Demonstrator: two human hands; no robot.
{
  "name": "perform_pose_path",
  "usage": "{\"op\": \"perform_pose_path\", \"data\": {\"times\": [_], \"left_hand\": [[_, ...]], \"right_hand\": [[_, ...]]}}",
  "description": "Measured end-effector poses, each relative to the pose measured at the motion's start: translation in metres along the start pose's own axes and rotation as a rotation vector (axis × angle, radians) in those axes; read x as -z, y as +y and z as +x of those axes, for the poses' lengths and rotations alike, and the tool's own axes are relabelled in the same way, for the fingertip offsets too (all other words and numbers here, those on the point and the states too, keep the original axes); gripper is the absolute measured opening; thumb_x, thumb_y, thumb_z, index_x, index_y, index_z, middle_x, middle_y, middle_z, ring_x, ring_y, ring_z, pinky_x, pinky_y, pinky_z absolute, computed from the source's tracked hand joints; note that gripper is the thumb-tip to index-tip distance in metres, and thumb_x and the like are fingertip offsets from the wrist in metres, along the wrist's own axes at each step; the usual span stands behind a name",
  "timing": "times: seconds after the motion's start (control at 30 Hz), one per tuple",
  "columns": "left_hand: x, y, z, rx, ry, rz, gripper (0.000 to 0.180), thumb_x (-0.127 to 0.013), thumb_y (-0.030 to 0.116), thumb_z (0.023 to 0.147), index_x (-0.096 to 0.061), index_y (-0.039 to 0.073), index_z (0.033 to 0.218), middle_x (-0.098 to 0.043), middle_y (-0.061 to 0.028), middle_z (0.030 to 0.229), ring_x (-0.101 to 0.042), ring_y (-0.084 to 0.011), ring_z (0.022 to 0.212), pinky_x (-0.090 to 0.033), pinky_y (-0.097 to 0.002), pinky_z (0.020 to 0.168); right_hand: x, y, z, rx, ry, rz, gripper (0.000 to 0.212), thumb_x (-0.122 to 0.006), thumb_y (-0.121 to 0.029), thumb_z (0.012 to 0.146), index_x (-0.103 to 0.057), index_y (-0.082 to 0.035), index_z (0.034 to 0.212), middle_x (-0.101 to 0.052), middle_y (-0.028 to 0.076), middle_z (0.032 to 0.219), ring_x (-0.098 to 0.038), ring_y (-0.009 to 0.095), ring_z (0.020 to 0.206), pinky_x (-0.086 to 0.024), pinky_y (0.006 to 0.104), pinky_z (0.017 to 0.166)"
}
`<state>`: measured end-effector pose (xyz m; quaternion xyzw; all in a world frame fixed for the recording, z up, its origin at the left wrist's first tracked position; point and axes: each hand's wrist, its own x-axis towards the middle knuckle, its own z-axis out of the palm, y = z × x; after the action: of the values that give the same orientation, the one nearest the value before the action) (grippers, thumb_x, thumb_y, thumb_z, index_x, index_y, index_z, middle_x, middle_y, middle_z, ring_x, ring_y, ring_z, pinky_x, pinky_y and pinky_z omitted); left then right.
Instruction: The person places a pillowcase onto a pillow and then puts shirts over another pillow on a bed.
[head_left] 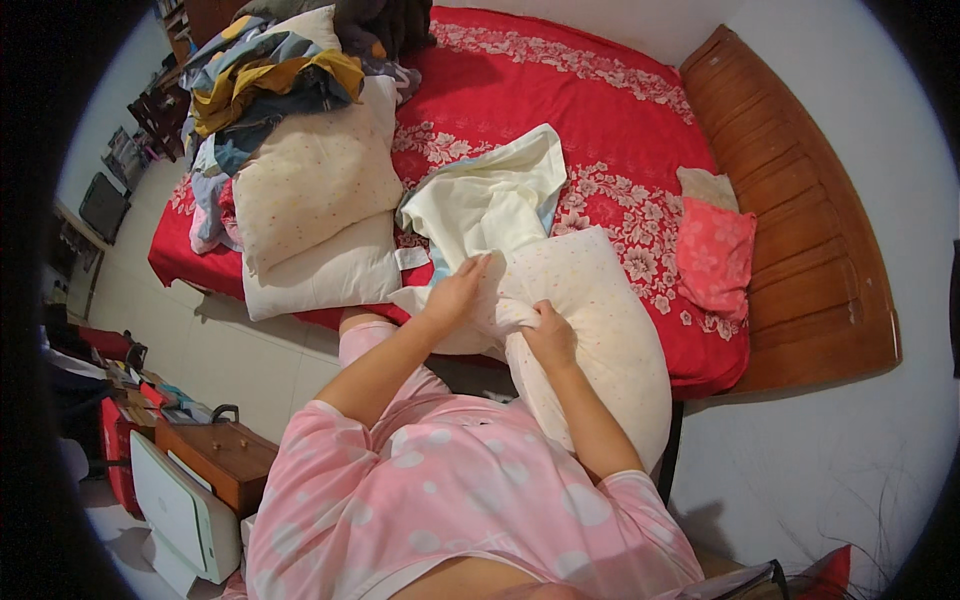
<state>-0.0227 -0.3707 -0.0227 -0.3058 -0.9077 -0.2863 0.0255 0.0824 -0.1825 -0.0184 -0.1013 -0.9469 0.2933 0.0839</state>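
A cream speckled pillow [615, 330] lies across my lap and the bed's near edge. Its fabric is bunched up where my right hand [550, 340] closes on it, fingers curled with the thumb on top. My left hand [460, 292] is closed on the same pale fabric just to the left, pinching a fold near the pillow's upper left part. Beyond both hands, a pale yellow-white cloth [490, 200] with light blue showing at its edges is spread rumpled on the bed. Whether it joins the fabric in my left hand cannot be made out.
The bed has a red floral sheet [540, 95] and a wooden headboard [800, 210] at right. At left, two pillows [320, 185] are stacked beneath heaped clothes [270, 85]. A coral pillow [715, 250] lies by the headboard. A white printer [185, 500] stands lower left.
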Motion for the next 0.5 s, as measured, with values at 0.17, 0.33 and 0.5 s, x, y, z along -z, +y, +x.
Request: {"op": "perform_pose_path", "data": {"times": [0.17,0.33,0.5], "left_hand": [[0.006,0.058,0.0,-0.04,0.019,-0.084,0.061,-0.048,0.001,0.078,-0.031,0.009,0.137,-0.041,-0.0152,0.133,-0.06,-0.039,0.085,-0.05,-0.0437,0.068],[0.003,0.111,0.005,-0.169,0.091,-0.297,0.074,-0.048,-0.001,0.077,-0.017,0.011,0.143,-0.036,-0.0224,0.135,-0.055,-0.0459,0.093,-0.048,-0.0476,0.077],[-0.021,0.103,0.0,-0.145,0.071,-0.463,0.076,-0.048,-0.001,0.075,-0.017,0.01,0.143,-0.036,-0.0252,0.135,-0.053,-0.0453,0.099,-0.047,-0.0454,0.08]], "right_hand": [[0.034,0.008,0.021,0.039,0.285,0.134,0.034,-0.069,-0.018,0.069,-0.053,-0.007,0.096,-0.063,0.02,0.084,-0.06,0.039,0.08,-0.047,0.045,0.07],[0.084,-0.01,0.046,0.029,0.445,0.169,0.03,-0.069,-0.018,0.07,-0.053,-0.005,0.091,-0.062,0.021,0.081,-0.059,0.041,0.077,-0.046,0.0446,0.066],[0.037,0.0,0.041,-0.045,0.249,0.056,0.022,-0.057,-0.011,0.076,-0.054,-0.005,0.097,-0.062,0.02,0.086,-0.059,0.04,0.083,-0.046,0.0446,0.072]]}}
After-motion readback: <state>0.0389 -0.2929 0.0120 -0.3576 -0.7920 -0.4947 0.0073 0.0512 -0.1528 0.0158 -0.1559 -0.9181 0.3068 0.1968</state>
